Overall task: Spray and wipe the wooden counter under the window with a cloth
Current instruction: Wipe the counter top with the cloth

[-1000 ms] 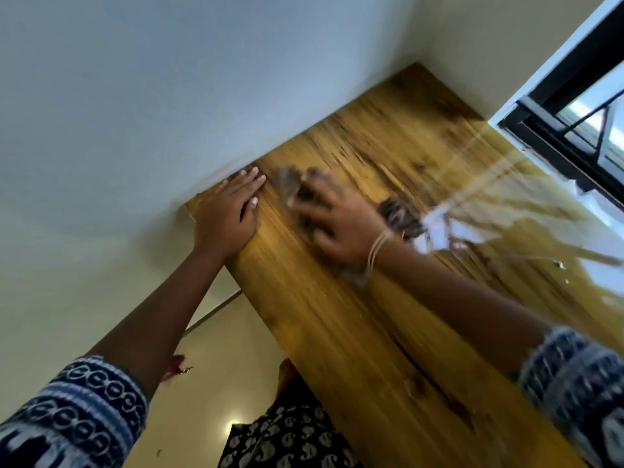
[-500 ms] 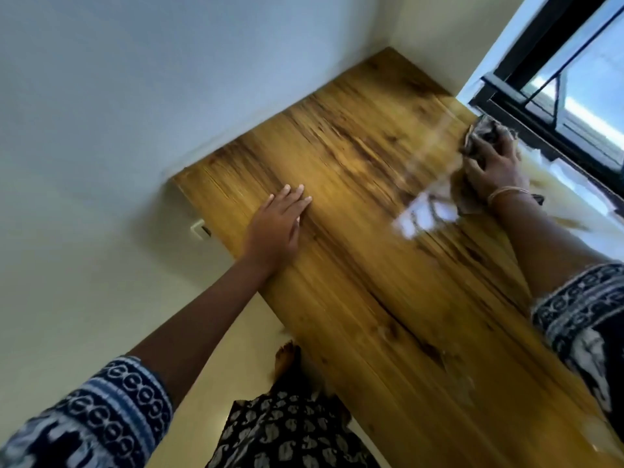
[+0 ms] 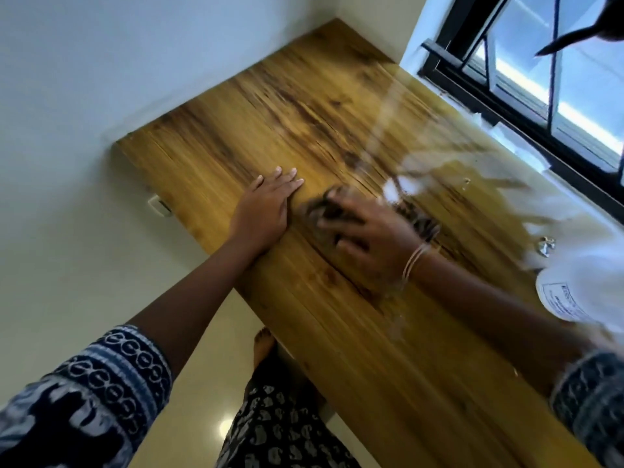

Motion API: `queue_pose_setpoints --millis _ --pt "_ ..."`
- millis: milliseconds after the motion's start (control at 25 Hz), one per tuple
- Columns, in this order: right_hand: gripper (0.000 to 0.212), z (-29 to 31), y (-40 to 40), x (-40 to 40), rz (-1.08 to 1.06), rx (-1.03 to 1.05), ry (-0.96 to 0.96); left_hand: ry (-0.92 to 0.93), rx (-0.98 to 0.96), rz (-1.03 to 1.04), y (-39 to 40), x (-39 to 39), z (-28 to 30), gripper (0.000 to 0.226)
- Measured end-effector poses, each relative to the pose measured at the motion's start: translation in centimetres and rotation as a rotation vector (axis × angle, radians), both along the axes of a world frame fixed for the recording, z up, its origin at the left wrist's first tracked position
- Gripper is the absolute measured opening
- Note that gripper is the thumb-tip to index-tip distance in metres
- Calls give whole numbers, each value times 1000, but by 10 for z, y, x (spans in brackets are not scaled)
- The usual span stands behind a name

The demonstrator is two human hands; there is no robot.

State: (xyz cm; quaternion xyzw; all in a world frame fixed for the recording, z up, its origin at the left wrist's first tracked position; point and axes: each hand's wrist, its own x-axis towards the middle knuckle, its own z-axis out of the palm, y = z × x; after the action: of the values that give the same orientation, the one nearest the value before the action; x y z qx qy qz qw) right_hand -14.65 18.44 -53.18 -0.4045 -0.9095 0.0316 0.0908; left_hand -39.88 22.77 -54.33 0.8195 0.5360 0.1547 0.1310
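The left hand (image 3: 266, 211) lies flat on the wooden table (image 3: 388, 349), fingers straight and together, palm pressed down near the table's front edge; its grip is fully open and has hold of nothing. Just to the right of it, almost touching, the right hand (image 3: 368, 234) presses a dark cloth (image 3: 418, 221) onto the wood. The hand is blurred, so how tightly its grip closes on the cloth cannot be told; its fingers spread over the cloth, which shows in front of the fingertips and behind the knuckles. Thin bangles (image 3: 413, 261) circle the right wrist. Beyond the right hand the table shines with glare from the window (image 3: 526, 79), whose dark frame runs along the table's far side. To the right of the right forearm, a white labelled object (image 3: 567, 298) rests on the table. Both arms wear patterned blue sleeves (image 3: 101, 383).
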Motion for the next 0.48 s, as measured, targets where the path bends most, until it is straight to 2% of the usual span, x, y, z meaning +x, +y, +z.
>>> queue_pose_setpoints --millis 80,160,240,280,360,480 --pt "48 4 59 74 -451 14 4 11 27 15 2 0 -2 48" --pt "52 9 96 146 -857 -90 53 34 37 30 3 -2 -4 47" --pt "57 9 105 177 -1033 -165 114 49 40 31 4 0 -4 47" --pt "58 9 102 170 -1047 -173 120 56 40 27 5 1 -3 47" --pt "54 12 80 124 -943 -129 111 76 36 17 5 2 -3 48" --pt "53 6 8 38 -463 -75 35 137 21 2 6 0 -3 52"
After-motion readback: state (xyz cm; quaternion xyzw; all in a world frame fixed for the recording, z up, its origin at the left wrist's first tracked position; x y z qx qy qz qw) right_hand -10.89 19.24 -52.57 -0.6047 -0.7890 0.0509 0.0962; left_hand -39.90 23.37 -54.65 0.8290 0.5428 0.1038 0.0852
